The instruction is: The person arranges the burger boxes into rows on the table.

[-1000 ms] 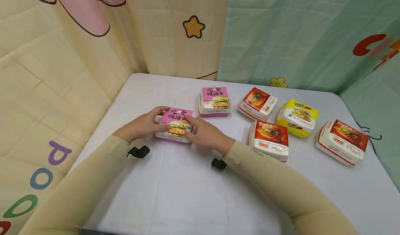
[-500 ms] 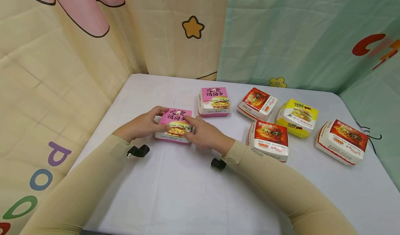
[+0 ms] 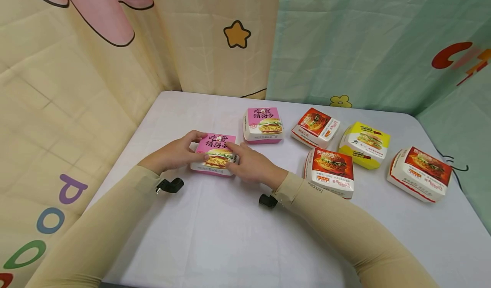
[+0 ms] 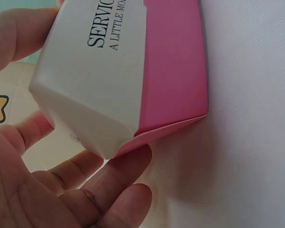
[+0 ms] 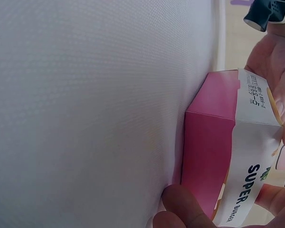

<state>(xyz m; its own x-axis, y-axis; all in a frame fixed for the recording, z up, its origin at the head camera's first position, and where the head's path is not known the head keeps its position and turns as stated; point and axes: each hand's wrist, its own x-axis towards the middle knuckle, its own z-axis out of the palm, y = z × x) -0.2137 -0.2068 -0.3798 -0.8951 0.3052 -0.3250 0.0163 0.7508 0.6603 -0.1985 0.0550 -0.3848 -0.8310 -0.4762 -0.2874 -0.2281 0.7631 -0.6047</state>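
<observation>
A pink and white burger box with a burger picture on its lid sits on the table between both hands. My left hand holds it from the left, thumb on the lid near the front and fingers at the back left corner. From the right, my right hand holds the same box, its thumb at the front right and a finger over the lid. In the left wrist view the burger box has its lid lowered onto the pink base. The right wrist view shows the pink base down on the white cloth.
Behind stands a second pink burger box. To the right are three red and white boxes, one of them near my right forearm, and a yellow box. The white-covered table is bordered by printed curtains.
Hands and burger box look almost unchanged; only a very slight shift of the whole view shows. The other boxes have stayed where they were.
</observation>
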